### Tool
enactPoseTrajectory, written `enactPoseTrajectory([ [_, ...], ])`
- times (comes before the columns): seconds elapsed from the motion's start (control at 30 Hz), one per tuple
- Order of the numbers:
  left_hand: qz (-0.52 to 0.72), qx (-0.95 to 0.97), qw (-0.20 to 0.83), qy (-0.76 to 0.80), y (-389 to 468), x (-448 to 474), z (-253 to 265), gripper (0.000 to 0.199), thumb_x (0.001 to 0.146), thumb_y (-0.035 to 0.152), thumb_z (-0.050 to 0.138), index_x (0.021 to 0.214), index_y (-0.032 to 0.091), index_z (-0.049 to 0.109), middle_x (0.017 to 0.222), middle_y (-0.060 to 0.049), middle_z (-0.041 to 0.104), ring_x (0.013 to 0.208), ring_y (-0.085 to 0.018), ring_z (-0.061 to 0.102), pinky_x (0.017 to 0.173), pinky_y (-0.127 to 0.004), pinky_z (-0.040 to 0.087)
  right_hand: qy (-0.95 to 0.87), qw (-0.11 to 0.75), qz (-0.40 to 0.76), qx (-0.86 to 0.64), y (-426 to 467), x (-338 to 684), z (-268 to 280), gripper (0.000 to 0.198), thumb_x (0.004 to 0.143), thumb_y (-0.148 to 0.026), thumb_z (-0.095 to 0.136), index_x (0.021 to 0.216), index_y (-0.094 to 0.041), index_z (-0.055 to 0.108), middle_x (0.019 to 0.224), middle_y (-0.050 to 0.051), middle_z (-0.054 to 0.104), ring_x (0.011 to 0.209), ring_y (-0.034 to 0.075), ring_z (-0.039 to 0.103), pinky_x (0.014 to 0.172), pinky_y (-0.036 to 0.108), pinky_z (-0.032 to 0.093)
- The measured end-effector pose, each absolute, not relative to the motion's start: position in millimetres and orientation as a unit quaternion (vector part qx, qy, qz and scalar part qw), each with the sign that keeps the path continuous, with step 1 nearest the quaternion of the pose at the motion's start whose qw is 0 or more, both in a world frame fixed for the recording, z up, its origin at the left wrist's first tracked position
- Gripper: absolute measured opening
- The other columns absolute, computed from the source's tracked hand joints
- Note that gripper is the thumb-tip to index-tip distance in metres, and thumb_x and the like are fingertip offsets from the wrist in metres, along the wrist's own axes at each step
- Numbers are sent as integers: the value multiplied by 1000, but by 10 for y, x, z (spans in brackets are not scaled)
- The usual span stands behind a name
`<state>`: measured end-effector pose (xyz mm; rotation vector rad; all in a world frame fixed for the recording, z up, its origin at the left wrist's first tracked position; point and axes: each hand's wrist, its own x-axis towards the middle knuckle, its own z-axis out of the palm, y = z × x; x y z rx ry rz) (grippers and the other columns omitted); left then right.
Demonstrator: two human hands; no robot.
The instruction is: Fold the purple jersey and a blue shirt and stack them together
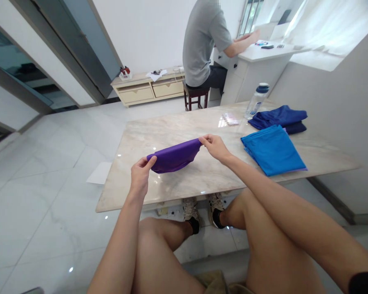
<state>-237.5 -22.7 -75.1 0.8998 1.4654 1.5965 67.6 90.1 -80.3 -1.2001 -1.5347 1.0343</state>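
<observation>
A purple cloth (178, 156) is stretched between my two hands, a little above the marble-patterned table (159, 132). My left hand (140, 173) pinches its left end, thumb on top. At the other end, my right hand (214, 146) grips the right corner between thumb and fingers. The cloth's lower edge sags in a curve, and its layers look doubled over. Right of my right hand lies a folded bright blue cloth (272, 150), with a bit of lilac fabric showing under its edge. Behind that is a crumpled navy cloth (279, 117).
A clear bottle (257, 100) with a blue and white cap stands at the table's far edge, near a small blurred packet (230, 119). Beyond the table, a person in a grey shirt (199, 45) sits on a stool (196, 94) at a white desk (254, 55). A low cabinet (138, 94) lines the wall.
</observation>
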Motion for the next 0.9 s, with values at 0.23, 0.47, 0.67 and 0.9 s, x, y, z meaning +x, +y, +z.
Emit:
enactPoseTrajectory([
  [0.23, 673, 319, 399, 535, -194, -2203, -674, 58, 56, 58, 106, 87, 16, 82, 89, -3, 80, 87, -17, 68, 88, -30, 52, -533, 435, 537, -488, 799, 508, -721, 44, 92, -63, 78, 107, -24, 64, 92, 3, 77, 89, 20, 71, 83, 34, 58],
  [0.47, 692, 287, 376, 545, -184, -2249, -704, 61, 53, 60, 106, 87, 16, 81, 87, -1, 78, 84, -15, 66, 84, -28, 51, -559, 409, 565, -449, 732, 541, -678, 74, 73, -28, 91, 136, -26, 51, 82, -5, 75, 82, 21, 73, 79, 34, 58],
  [0.67, 683, 345, 321, 558, -184, -2260, -686, 50, 65, 56, 100, 86, 17, 78, 88, -2, 74, 89, -17, 65, 89, -31, 52, -687, 470, 339, -438, 816, 605, -540, 42, 84, -29, 82, 125, -21, 77, 85, -1, 75, 83, 21, 69, 86, 38, 55],
  [0.9, 663, 445, 239, 552, -265, -2238, -569, 49, 76, 58, 91, 75, 21, 60, 109, -8, 74, 102, -20, 70, 90, -30, 55, -716, 482, 263, -431, 793, 717, -420, 24, 92, -39, 82, 105, -20, 87, 89, 5, 78, 81, 20, 63, 81, 35, 52],
])
